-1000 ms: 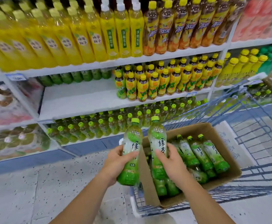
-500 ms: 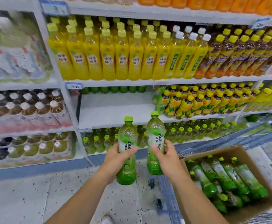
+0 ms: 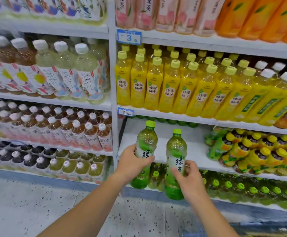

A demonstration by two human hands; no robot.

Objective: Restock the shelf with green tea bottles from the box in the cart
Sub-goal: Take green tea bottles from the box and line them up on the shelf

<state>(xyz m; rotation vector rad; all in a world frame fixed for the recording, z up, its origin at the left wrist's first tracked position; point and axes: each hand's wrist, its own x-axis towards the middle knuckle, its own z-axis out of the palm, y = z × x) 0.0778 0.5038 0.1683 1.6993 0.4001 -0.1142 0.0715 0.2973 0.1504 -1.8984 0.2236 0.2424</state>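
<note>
The right hand (image 3: pixel 190 183) grasps the right green tea bottle (image 3: pixel 175 151) around its label, the left hand (image 3: pixel 131 165) grasps the left green tea bottle (image 3: pixel 146 142) just beside it, both upright before the white shelf (image 3: pixel 197 151).

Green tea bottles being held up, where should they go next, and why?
Probably move the left bottle and right bottle forward onto the bare white shelf. Both are held upright just before that gap, and green caps line its back.
</note>
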